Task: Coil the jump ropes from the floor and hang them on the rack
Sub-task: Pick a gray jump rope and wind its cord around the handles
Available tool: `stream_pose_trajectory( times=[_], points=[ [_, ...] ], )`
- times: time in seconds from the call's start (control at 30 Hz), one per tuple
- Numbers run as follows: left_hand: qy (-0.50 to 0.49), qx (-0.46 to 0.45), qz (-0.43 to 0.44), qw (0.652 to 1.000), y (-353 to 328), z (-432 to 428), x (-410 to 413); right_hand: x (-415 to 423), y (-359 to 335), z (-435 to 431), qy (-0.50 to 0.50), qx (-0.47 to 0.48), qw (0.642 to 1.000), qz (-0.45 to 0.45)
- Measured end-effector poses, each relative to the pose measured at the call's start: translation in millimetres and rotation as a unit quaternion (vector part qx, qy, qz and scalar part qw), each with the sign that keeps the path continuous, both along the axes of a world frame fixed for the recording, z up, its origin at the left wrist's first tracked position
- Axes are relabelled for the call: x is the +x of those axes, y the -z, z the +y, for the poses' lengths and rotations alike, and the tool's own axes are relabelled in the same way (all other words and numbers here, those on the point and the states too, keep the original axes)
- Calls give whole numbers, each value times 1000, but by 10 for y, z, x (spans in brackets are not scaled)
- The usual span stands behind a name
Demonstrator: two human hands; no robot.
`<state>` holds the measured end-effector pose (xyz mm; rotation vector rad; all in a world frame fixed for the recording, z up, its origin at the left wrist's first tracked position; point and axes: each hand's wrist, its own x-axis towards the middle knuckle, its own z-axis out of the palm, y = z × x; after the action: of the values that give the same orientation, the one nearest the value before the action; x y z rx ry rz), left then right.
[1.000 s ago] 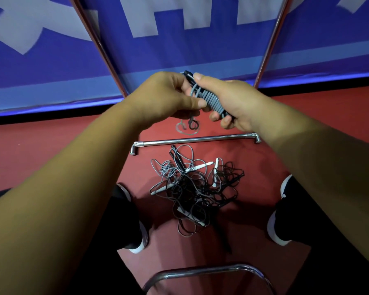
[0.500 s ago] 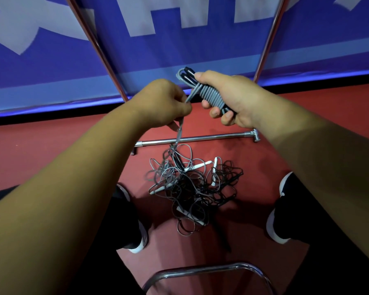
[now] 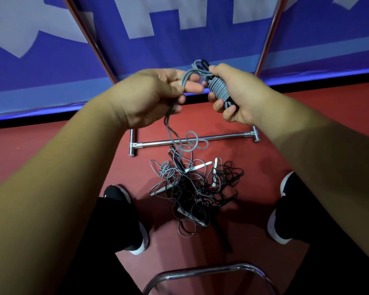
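Observation:
My right hand point(image 3: 241, 96) grips a grey jump rope coil point(image 3: 218, 90) wound in tight turns around black handles. My left hand point(image 3: 151, 94) pinches the loose grey cord point(image 3: 188, 75) just beside the coil, and the cord's tail point(image 3: 179, 143) hangs down to the floor. Below lies a tangled pile of grey and black jump ropes point(image 3: 196, 188) with white handles on the red floor. The rack's chrome base bar point(image 3: 192, 140) lies behind the pile, and its two slanted uprights point(image 3: 268, 37) rise at either side.
A blue banner with white letters point(image 3: 179, 39) stands behind the rack. My two feet in black shoes point(image 3: 124, 211) flank the pile. A curved chrome tube point(image 3: 207, 273) sits at the bottom edge of view.
My left hand has moved from under the coil to beside it, drawing a new loop of grey cord up. The tail has lifted off the pile and hangs over the base bar.

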<state>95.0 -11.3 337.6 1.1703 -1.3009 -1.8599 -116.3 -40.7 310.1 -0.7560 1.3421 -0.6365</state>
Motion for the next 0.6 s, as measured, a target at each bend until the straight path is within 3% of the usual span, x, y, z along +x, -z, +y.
stream_pose_trajectory(
  times=[0.13,0.3,0.6],
  points=[
    [94,-60,-135,985,35,33,44,-16,-30,3,0,-5,1000,-3],
    [78,-161,-421,889,119,81,-46,13,-36,50,-43,-25,999,-6],
    [-10,-84,-422,902,292,13,-7,112,-124,193,-108,-48,992,-39]
  ],
)
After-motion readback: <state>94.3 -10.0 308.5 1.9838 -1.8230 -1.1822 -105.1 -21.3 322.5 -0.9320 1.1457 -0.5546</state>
